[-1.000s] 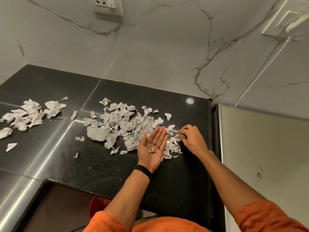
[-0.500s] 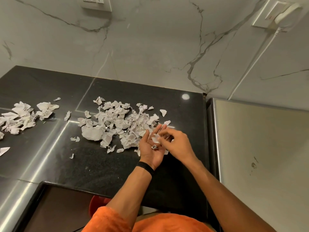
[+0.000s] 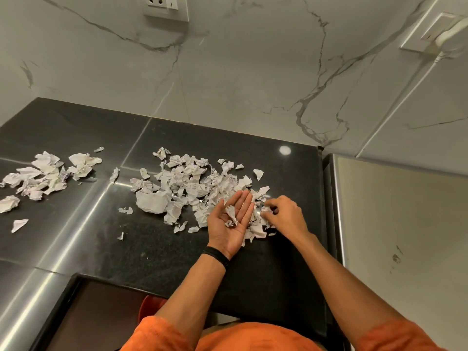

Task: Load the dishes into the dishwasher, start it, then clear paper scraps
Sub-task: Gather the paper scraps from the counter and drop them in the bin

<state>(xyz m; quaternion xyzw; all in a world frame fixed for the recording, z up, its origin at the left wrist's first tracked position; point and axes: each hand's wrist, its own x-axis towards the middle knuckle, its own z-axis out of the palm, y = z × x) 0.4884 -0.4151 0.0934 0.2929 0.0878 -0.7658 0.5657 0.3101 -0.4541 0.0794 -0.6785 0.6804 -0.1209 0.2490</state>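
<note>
Fingers (image 3: 243, 202) first: held straight and pressed together on the left hand (image 3: 229, 229), palm up, with two small crumpled scraps (image 3: 231, 216) cupped in the hollow. Wore a black wristband (image 3: 216, 255) at that wrist. Curled the right hand (image 3: 286, 216) knuckles-up just at 3 o'clock of the left, fingertips (image 3: 269, 211) bent down and pinching at paper on the near edge of the pile (image 3: 187, 181); could not tell how firm the pinch was.

Found that pile at 11 o'clock of the left hand: white paper torn into ragged triangles and slivers, creased, some faintly marked, with one bigger wad (image 3: 152, 202) on its 8 o'clock side. Saw a smaller heap (image 3: 48, 173) well apart at 9 o'clock, with loose bits between the two and nearer the front.

Rested everything on a black polished stone counter (image 3: 152, 254), speckled, glossy with streaked reflections, seamed into slabs. Noted bare stone at 6 o'clock of the hands as far as the front edge, and at 12 o'clock of the pile up to the wall (image 3: 228, 72). Met the counter's side edge just at 3 o'clock of the right hand, with a pale matte panel (image 3: 405, 224) beyond. Noted grey veins across the pale marble wall, a socket (image 3: 166, 6) at 12 o'clock and a white plug (image 3: 453, 34) at 1 o'clock. Showed orange sleeves (image 3: 395, 336) at the bottom.
</note>
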